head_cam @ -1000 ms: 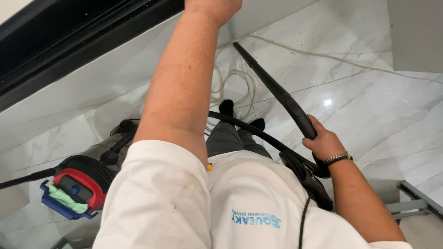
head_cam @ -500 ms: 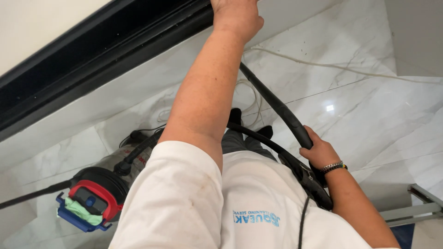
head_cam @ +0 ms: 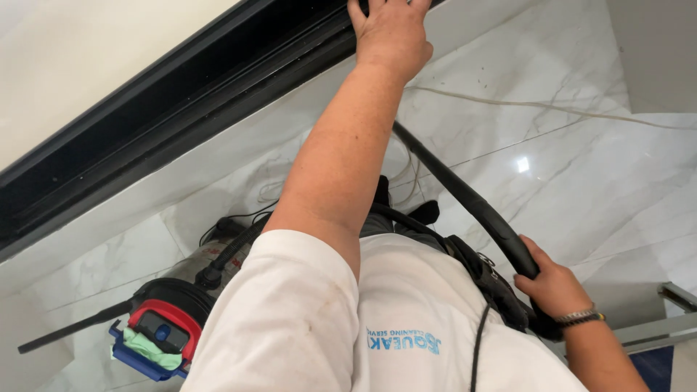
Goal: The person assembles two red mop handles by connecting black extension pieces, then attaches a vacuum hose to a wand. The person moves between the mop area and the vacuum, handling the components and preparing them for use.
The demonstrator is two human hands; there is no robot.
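The right hand [head_cam: 555,283] is wrapped around the black vacuum tube [head_cam: 465,199], which runs stiff and light beyond the grip; hold low. The left hand [head_cam: 388,33] rests fingers spread on the black frame [head_cam: 181,109], gripping nothing.

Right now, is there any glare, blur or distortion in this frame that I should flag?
Head view: a small bright glare spot on the glossy floor; wide-angle bending of the black frame; the left hand on the frame and the right hand on the hose are sharp, with no motion blur; lighting is even and shadows soft.
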